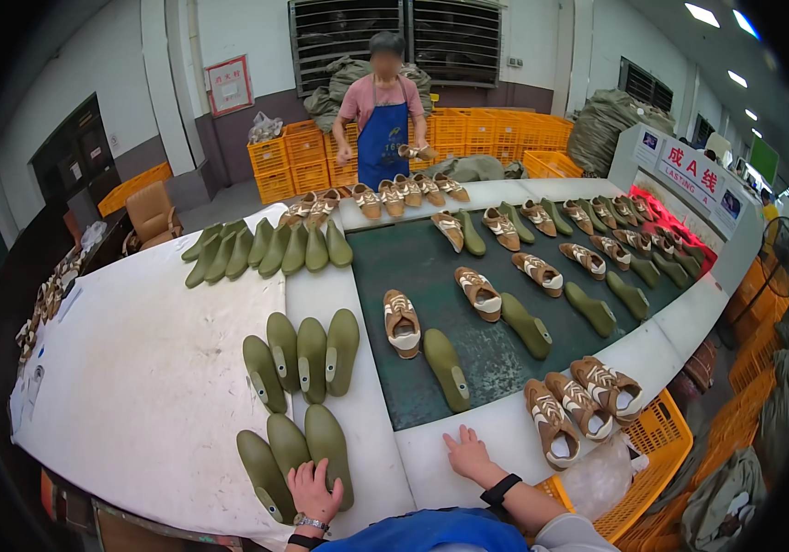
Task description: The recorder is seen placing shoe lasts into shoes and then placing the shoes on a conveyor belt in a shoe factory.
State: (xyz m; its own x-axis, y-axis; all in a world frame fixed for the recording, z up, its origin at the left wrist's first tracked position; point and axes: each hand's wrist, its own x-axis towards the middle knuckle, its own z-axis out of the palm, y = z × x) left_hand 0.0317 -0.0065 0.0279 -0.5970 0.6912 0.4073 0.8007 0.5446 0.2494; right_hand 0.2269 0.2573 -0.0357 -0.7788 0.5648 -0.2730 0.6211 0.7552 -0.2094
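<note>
My left hand (313, 490) rests flat on the nearest group of three olive-green shoe lasts (295, 458) on the white table (128, 386). My right hand (465, 453) lies open, palm down, on the white edge beside the dark green conveyor belt (413, 267); a black band sits on that wrist. On the belt just ahead lie a green last (447, 368) and a tan-and-white shoe upper (402, 322). Three tan shoe uppers (580, 405) stand to the right of my right hand.
More green lasts (303, 359) and a far row (266, 248) lie on the table. Pairs of shoes and lasts run along the belt. A person in a blue apron (383, 115) stands at the far end. Orange crates (647, 460) sit at right and behind.
</note>
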